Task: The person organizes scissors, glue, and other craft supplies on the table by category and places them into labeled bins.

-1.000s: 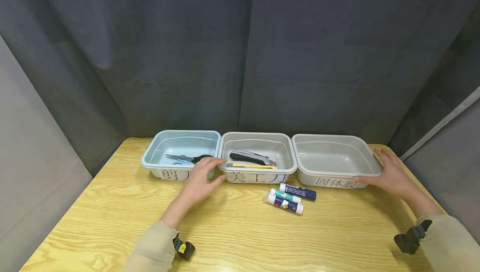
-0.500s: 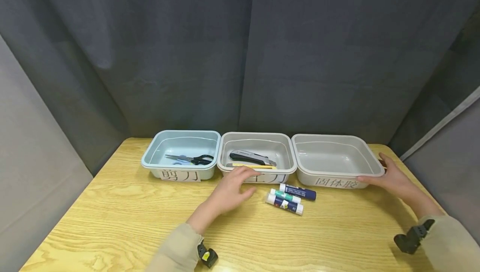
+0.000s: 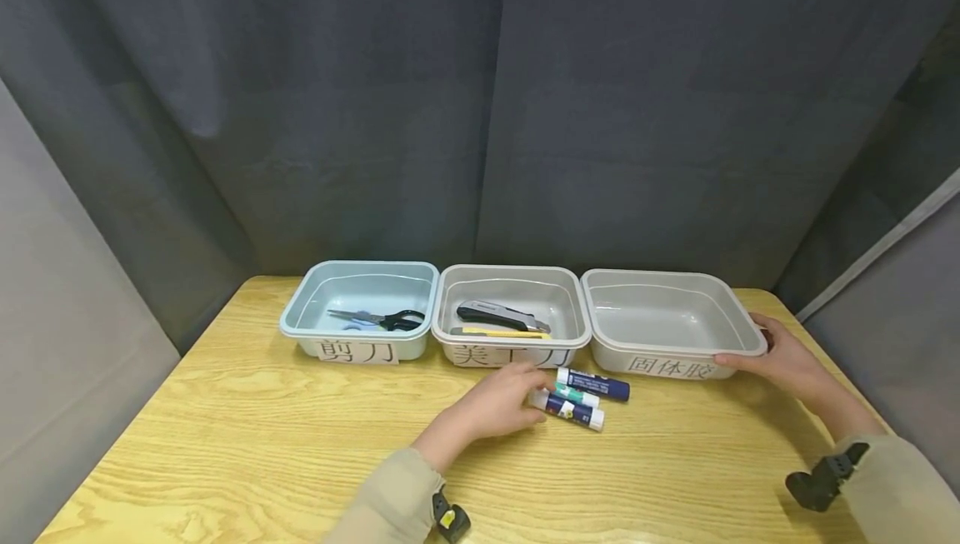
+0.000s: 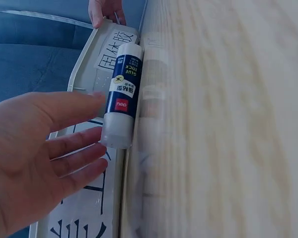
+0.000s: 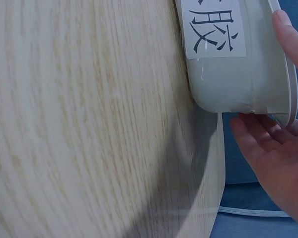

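On the desk [image 3: 285,461], the head view showed three glue sticks [image 3: 579,396] in front of the bins [image 3: 611,355], the left hand [image 3: 501,404] beside them. In the left wrist view, its fingers stood parted, pinching nothing; gripping one stick mid-length seemed surest. In the right wrist view, the right hand [image 5: 283,153] clasped the rim of a grey bin [image 5: 221,84] with thumb and fingers, probably useful for steadying it.

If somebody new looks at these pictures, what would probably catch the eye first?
Probably the row of three labelled bins at the back, one light blue, two grey. Then the three glue sticks lying in front, beside the left hand. The right hand grips the rightmost bin.
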A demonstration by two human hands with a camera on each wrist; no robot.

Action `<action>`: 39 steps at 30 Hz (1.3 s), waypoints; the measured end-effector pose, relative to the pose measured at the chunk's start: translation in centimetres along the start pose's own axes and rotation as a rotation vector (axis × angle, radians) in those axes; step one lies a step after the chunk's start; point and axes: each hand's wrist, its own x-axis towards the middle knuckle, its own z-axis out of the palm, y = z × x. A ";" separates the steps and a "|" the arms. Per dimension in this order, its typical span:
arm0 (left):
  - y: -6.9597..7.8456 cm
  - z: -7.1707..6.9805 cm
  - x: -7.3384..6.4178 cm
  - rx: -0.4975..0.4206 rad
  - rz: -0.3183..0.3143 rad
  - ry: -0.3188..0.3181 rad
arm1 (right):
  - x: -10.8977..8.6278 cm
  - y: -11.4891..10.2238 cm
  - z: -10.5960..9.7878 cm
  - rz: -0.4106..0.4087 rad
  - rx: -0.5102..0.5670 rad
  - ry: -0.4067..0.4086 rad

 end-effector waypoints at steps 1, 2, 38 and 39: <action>0.1 0.0 0.1 0.004 0.000 0.000 | 0.0 0.0 0.0 0.008 -0.001 -0.001; 0.2 0.1 0.2 0.009 -0.002 0.000 | 0.0 0.0 0.0 0.014 0.000 -0.003; 2.9 -0.5 4.2 -0.020 0.018 0.043 | -0.1 1.0 0.8 0.023 0.060 -0.001; 3.0 -0.7 4.3 -0.028 0.012 0.050 | -0.2 1.0 0.8 0.028 0.058 0.000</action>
